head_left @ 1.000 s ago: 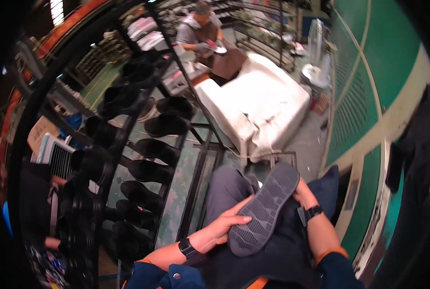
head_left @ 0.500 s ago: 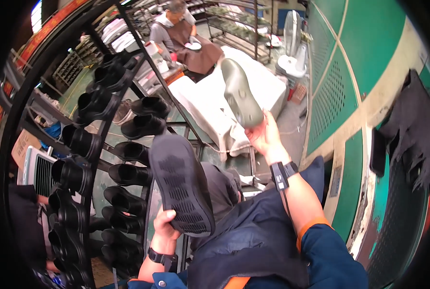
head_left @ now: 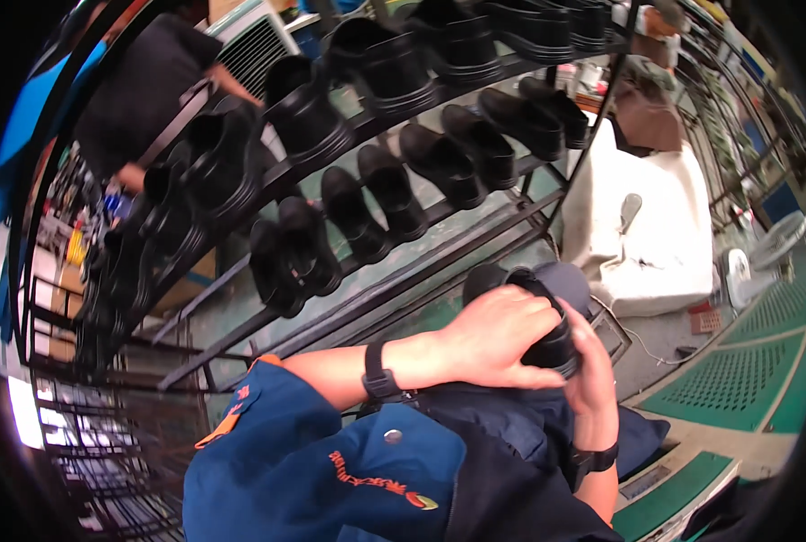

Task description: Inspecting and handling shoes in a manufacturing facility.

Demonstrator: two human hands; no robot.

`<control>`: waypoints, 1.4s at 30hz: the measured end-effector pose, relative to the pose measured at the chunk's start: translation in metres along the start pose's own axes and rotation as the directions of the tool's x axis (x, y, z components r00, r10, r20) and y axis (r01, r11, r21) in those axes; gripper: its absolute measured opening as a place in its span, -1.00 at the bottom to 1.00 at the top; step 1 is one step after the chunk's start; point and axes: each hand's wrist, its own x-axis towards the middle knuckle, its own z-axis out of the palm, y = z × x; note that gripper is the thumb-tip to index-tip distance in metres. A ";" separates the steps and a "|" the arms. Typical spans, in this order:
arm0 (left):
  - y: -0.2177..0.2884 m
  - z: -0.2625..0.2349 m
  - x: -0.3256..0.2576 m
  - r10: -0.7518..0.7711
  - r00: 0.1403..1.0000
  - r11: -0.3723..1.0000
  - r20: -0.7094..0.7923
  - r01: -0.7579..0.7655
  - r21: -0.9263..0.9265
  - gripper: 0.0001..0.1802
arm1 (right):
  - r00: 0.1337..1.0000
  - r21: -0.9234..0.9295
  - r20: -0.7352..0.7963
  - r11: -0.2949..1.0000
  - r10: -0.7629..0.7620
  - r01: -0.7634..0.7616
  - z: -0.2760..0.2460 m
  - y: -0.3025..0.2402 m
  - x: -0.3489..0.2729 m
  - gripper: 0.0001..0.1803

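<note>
One black shoe [head_left: 554,350] under handling, on the near side of the shoe rack [head_left: 222,347], toward its right end. Left hand [head_left: 502,339]: grip laid over the shoe, fingers bent, thumb along the near edge. Right hand [head_left: 592,375]: grip cupped against the shoe's right side; shoe pinched between both. Some fingertips hidden. Rows of black footwear [head_left: 439,167] stand on the rack's two tiers. Right of the rack: white-covered counter [head_left: 674,235], grey elongated piece [head_left: 631,210] lying on it. Behind the rack, left: person in black [head_left: 145,95].
</note>
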 end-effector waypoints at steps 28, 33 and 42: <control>-0.081 -0.080 -0.248 -0.485 0.791 0.485 -0.373 0.598 0.638 -0.72 | 0.973 -0.478 -0.217 0.877 -0.074 -0.040 -0.109 0.038 0.010 -0.70; -0.094 0.002 -0.067 -0.007 0.998 0.941 0.064 -0.015 0.339 -0.68 | 0.760 -0.999 -0.038 0.020 -0.649 -0.033 -0.147 0.043 -0.002 -0.73; -0.128 0.103 0.076 0.227 0.957 0.961 0.179 -0.250 0.117 -0.75 | 0.871 -0.845 -0.451 -0.221 -0.197 -0.488 -0.171 0.070 0.006 -0.53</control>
